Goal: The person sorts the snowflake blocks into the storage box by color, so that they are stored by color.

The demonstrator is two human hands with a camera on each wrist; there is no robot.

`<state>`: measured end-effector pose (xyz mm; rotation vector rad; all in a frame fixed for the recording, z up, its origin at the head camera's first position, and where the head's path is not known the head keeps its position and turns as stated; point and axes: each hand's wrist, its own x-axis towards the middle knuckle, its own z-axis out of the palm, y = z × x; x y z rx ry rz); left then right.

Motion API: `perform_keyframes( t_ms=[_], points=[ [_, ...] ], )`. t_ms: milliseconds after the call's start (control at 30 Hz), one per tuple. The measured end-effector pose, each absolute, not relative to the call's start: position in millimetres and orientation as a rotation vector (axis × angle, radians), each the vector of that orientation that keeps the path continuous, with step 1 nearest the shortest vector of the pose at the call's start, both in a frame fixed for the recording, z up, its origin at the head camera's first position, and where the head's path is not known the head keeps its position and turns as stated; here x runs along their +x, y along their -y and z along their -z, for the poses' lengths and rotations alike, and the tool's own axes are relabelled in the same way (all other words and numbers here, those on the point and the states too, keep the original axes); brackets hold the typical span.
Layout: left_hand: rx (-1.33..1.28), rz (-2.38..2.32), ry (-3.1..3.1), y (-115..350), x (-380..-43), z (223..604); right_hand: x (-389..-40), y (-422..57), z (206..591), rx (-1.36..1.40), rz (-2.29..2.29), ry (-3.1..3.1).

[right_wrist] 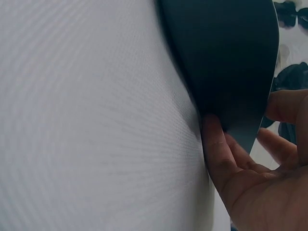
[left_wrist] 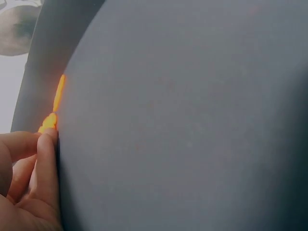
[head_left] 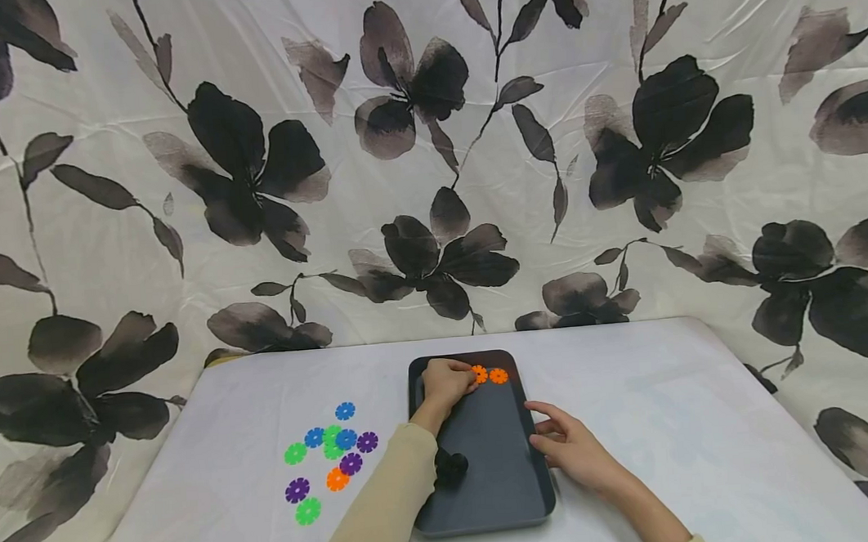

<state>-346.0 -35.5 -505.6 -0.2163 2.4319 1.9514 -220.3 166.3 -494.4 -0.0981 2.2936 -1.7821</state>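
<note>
At the far end of the dark grey tray [head_left: 498, 456], my left hand [head_left: 446, 382] pinches an orange notched plastic disc [head_left: 479, 374] between thumb and fingertips. A second orange disc [head_left: 498, 376] lies just right of it on the tray floor. The left wrist view shows the pinched disc [left_wrist: 49, 122] edge-on by the fingertips, low over the tray. My right hand [head_left: 578, 450] rests with loosely extended fingers against the tray's right side. From the right wrist, the fingers [right_wrist: 219, 144] touch the outer tray wall [right_wrist: 221, 57].
Left of the tray, several loose discs lie scattered on the white table [head_left: 224, 478]: blue [head_left: 345, 411], green [head_left: 294, 453], purple [head_left: 296, 490] and one orange piece [head_left: 337, 479]. Some overlap. A black wrist strap [head_left: 452, 468] hangs over the tray. Behind the table hangs a floral cloth [head_left: 549, 216].
</note>
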Motion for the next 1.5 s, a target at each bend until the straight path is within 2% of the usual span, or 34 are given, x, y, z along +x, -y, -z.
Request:
perform_keyframes(
  t_ms=[1067,1500],
  points=[
    [-0.237,-1.812,-2.622,30.0,-351.2,507.4,-225.9,-168.9,489.9,-0.117,1.750,-2.261],
    [-0.162,-1.646,-2.658,36.7,-357.1,502.7,-231.4,-162.6,485.7,-0.072,1.745,-2.269]
  ],
)
